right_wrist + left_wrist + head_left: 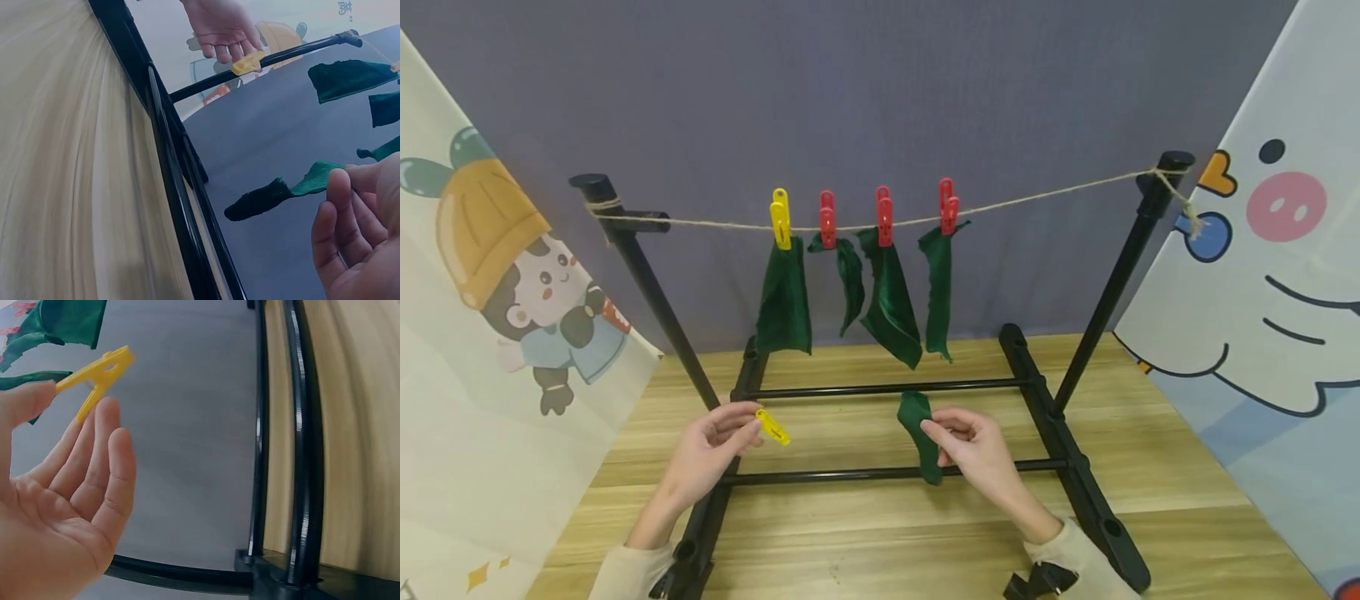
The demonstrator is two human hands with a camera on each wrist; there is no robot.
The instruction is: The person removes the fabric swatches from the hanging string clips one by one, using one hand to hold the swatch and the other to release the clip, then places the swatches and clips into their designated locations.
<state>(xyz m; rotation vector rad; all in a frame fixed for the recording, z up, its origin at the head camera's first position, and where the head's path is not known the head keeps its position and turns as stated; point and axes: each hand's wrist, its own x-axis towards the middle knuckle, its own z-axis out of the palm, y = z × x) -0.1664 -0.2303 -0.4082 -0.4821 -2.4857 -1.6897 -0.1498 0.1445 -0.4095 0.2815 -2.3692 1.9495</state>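
Between thumb and fingertips, my left hand (711,450) pinches a yellow clothespin (772,427) by its handles. In the left wrist view the clothespin (106,372) points up and away from the palm. My right hand (973,450) pinches a small strip of dark green cloth (922,437) at its side, and the strip hangs in front of the rack's lower bar. In the right wrist view this cloth (281,190) looks narrow and twisted. Both hands are held below a string (1037,198) on which several green cloth pieces (784,300) hang from clothespins.
The string runs between two black posts (1105,308) of a rack. One yellow clip (781,218) and three red clips (884,217) grip the hung cloths. Black base bars (857,477) cross the wooden table (835,533). Cartoon-printed panels (1285,333) flank both sides, with a grey backdrop behind.
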